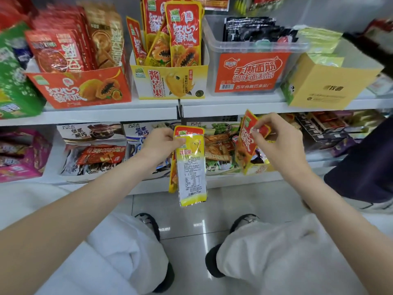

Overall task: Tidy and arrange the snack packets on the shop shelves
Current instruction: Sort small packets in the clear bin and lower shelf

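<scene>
A yellow mango packet is being pinched near its top by the left hand, thumb on the front and fingers curled behind; the packet is being held upright in front of the lower shelf, its printed back facing the camera, with the edge of a second packet showing just behind it. A red papaya packet is being gripped at its upper corner by the right hand, fingers curled round the edge, and it is being held tilted, just right of the yellow one and apart from it.

On the upper shelf, more red papaya packets are being kept upright in a yellow display box (its front is printed with a mango). An orange display box with other packets is standing to its left, and a clear plastic bin with an orange label, holding dark packets, to its right. Beside the bin a plain yellow carton is sitting tilted at the shelf edge.

Below, white trouser legs and dark shoes are being seen over a glossy tiled floor.
</scene>
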The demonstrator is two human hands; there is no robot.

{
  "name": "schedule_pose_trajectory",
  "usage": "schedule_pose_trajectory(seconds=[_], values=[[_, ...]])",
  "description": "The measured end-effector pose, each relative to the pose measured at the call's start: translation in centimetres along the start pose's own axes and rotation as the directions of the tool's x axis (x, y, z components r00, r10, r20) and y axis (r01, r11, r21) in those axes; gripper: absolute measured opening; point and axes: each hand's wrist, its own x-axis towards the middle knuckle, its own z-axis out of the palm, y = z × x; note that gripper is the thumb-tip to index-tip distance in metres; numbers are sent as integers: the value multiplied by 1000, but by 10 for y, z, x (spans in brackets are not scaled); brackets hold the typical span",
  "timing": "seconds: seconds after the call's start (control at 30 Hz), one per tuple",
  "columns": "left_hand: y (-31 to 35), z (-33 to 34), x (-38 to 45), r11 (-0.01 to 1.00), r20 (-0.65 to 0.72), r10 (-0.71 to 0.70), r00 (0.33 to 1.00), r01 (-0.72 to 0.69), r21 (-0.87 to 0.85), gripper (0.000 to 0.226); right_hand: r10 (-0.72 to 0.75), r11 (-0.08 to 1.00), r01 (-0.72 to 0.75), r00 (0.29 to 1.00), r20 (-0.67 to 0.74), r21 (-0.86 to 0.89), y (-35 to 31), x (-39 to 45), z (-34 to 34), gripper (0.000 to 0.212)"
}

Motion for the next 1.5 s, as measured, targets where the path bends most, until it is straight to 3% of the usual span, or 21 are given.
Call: schedule_pose_trajectory(seconds=[0.1,0.23,0.33,0.43,0.53,0.7,0.77,0.83,0.9,0.97,1.07,1.17,1.37,1.5], values=[[10,-10,-14,996,-48,82,995,-80,42,17,-118,992,120,991,60,-45,-19,5,-7,24],[33,-26,-24,984,-59,177,982,-175,46,24,-232,965,259,906,355,-31,-63,3,15,22],[43,-40,-27,983,-85,180,980,-183,-31,34,-178,981,193,871,458,14,-93,0,32,58],[36,-52,-28,980,-80,121,989,-132,-151,39,-129,981,184,850,511,-57,-110,3,43,56],[31,-63,-30,961,-83,158,984,-172,-216,33,-194,973,229,873,448,-25,-125,5,54,28],[31,-92,-34,937,-70,247,966,-257,-237,16,-306,950,311,927,219,10,-129,17,57,20],[27,-106,-33,932,-95,234,967,-251,-262,11,-186,982,177,968,171,66,-121,26,47,15],[21,-119,-33,932,-154,217,964,-252,-261,16,1,953,-57,982,187,296,-111,32,34,13],[13,-126,-33,945,-208,193,959,-238,-225,21,78,790,-237,953,292,565,-105,32,22,24],[9,-127,-34,959,-202,178,963,-216,-183,18,41,650,-330,914,403,684,-102,30,15,27],[14,-119,-38,970,-128,143,981,-165,-176,9,-47,584,-408,846,531,702,-105,23,14,26],[23,-106,-45,957,-9,169,986,-166,-237,7,-89,591,-437,800,593,678,-110,21,18,26],[32,-95,-51,969,96,189,977,-169,-182,24,52,717,-371,873,485,590,-122,21,28,26],[31,-97,-55,970,82,228,970,-220,-102,24,32,660,-383,874,484,647,-131,16,26,21]])
